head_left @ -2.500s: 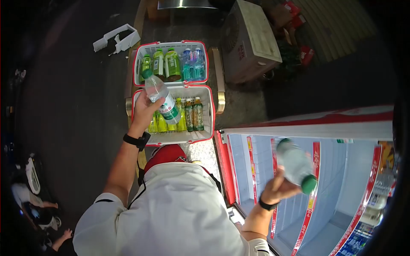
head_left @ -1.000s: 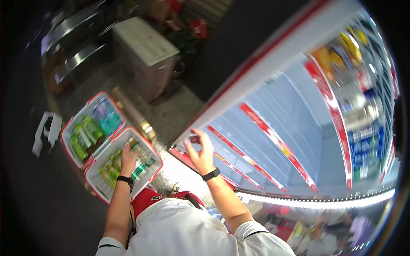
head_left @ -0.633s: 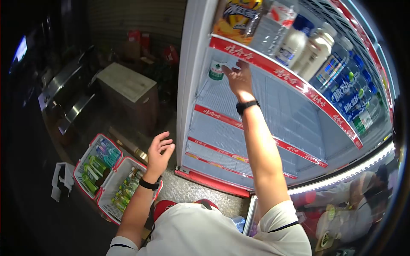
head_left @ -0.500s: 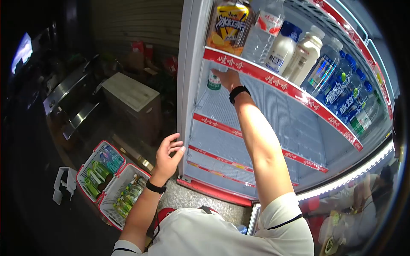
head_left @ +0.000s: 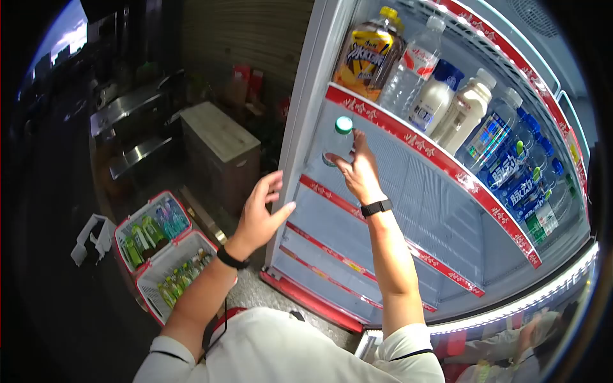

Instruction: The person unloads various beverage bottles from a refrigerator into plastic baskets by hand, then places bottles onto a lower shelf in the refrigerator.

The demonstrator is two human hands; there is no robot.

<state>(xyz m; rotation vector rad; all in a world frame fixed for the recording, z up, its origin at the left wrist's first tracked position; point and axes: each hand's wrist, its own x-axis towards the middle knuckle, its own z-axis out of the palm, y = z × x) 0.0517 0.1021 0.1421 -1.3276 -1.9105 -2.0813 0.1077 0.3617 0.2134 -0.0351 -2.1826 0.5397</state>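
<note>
My right hand [head_left: 359, 167] is inside the open fridge, its fingers around a clear bottle [head_left: 339, 142] with a green cap. The bottle is upright, below the red-edged shelf [head_left: 434, 153] that bears a row of bottles. My left hand [head_left: 260, 212] is raised in front of the fridge's left edge, fingers apart, holding nothing. Below and left of it stand two white baskets with red rims: the nearer basket [head_left: 145, 281] holds several yellow-green and darker bottles, the farther basket [head_left: 121, 235] green and blue ones.
An orange-labelled tea bottle [head_left: 368, 56], white bottles and blue-labelled bottles [head_left: 514, 182] fill the upper fridge shelf. Lower shelves have red strips [head_left: 345, 260]. A box-like unit [head_left: 220, 137] stands behind the baskets. White broken foam [head_left: 94, 239] lies on the ground at left.
My right hand has gone from the baskets up into the fridge and now grips the green-capped bottle, its cap now in view. My left hand has risen empty from beside the baskets towards the fridge.
</note>
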